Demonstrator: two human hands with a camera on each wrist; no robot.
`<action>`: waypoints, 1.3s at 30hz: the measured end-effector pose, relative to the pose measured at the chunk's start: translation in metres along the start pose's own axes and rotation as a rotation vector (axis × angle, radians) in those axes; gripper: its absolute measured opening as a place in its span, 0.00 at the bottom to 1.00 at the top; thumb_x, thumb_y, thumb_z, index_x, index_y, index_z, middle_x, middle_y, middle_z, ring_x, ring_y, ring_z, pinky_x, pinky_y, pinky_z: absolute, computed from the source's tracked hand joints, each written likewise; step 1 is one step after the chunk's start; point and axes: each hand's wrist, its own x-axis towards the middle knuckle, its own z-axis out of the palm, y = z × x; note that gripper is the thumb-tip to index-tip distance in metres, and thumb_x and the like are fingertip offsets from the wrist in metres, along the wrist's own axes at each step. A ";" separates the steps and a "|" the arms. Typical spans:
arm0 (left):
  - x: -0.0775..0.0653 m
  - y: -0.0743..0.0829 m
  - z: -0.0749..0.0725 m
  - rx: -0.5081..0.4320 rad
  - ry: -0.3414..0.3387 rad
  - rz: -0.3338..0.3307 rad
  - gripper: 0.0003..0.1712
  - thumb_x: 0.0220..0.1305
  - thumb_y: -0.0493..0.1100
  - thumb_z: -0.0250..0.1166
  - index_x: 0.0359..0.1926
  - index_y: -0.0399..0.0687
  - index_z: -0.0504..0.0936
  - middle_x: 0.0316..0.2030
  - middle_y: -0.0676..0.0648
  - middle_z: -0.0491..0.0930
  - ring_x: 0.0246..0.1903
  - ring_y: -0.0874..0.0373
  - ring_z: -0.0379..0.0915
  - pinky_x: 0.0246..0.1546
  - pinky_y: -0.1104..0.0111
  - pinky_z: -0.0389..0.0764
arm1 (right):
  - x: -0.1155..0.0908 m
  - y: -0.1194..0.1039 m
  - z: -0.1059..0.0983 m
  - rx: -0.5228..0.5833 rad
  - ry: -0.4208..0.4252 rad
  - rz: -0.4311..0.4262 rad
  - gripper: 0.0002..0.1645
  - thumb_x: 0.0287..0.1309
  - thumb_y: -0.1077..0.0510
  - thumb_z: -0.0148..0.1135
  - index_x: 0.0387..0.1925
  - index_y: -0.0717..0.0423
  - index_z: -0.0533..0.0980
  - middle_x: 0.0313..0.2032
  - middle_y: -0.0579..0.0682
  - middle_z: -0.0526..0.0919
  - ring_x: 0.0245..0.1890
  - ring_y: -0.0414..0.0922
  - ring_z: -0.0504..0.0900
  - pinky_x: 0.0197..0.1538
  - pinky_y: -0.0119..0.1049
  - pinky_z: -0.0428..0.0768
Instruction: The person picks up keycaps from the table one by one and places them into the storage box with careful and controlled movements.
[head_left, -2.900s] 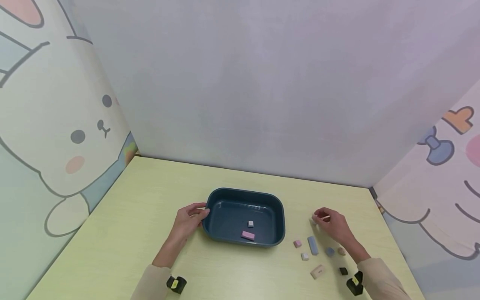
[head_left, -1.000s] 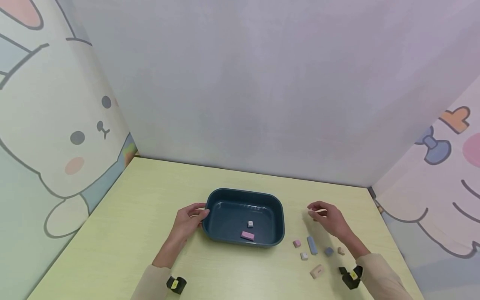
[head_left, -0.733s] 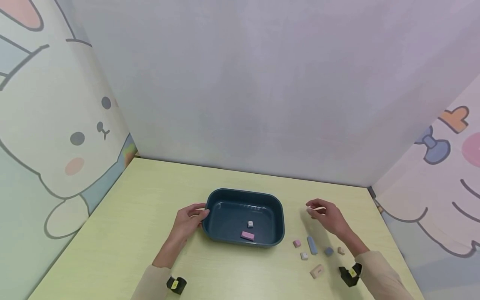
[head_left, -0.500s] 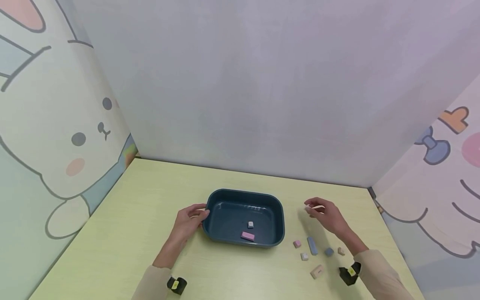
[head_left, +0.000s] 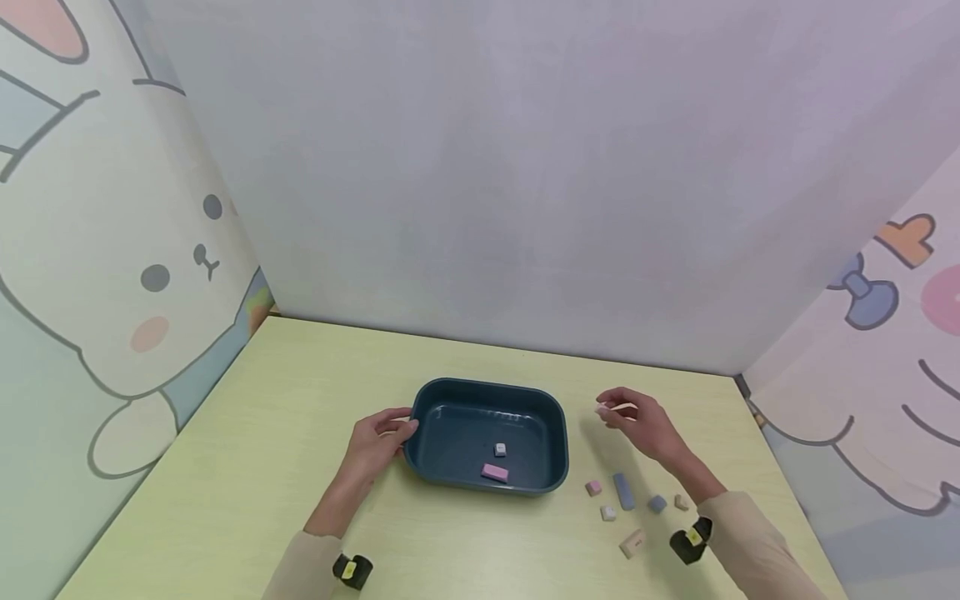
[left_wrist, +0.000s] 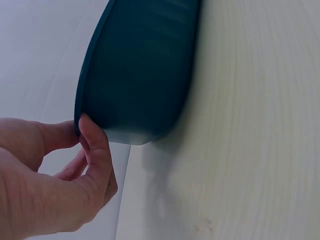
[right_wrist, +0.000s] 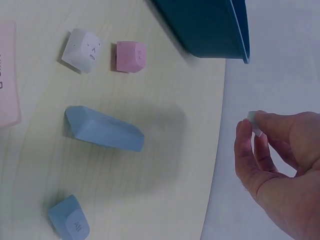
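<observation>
Left hand [head_left: 372,446] around tray rim [head_left: 491,387], white keycap [head_left: 500,450] and pink keycap [head_left: 495,473] inside; pale keycap [right_wrist: 252,117] pinched in right hand [head_left: 636,421].

The head view is softly and evenly lit, with small glints caught inside the tray [head_left: 457,440]. A pale sheen is spread across the near table [head_left: 465,546]. A soft-edged shadow is cast below the right hand [head_left: 641,423]. Both wrist views are rendered dimmer and cooler, with diffuse shadows shown.
</observation>
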 end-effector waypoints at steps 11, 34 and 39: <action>-0.002 0.003 0.000 0.010 -0.006 0.022 0.21 0.69 0.39 0.69 0.59 0.33 0.81 0.42 0.40 0.84 0.36 0.52 0.79 0.33 0.67 0.82 | 0.008 -0.015 0.008 0.028 -0.016 -0.037 0.16 0.70 0.61 0.65 0.53 0.68 0.78 0.43 0.57 0.83 0.45 0.57 0.87 0.45 0.30 0.83; 0.000 0.001 0.000 0.017 0.000 0.020 0.19 0.70 0.39 0.68 0.59 0.35 0.82 0.41 0.40 0.83 0.35 0.53 0.79 0.33 0.68 0.81 | 0.027 -0.034 0.026 -0.001 -0.056 -0.078 0.12 0.70 0.61 0.64 0.51 0.63 0.80 0.42 0.56 0.83 0.44 0.62 0.86 0.44 0.34 0.85; -0.001 0.002 0.000 0.016 0.001 0.014 0.19 0.70 0.38 0.68 0.59 0.35 0.82 0.41 0.40 0.83 0.36 0.53 0.79 0.33 0.68 0.81 | 0.029 -0.039 0.029 -0.015 -0.064 -0.085 0.12 0.70 0.63 0.64 0.51 0.65 0.80 0.43 0.57 0.83 0.44 0.58 0.87 0.44 0.37 0.86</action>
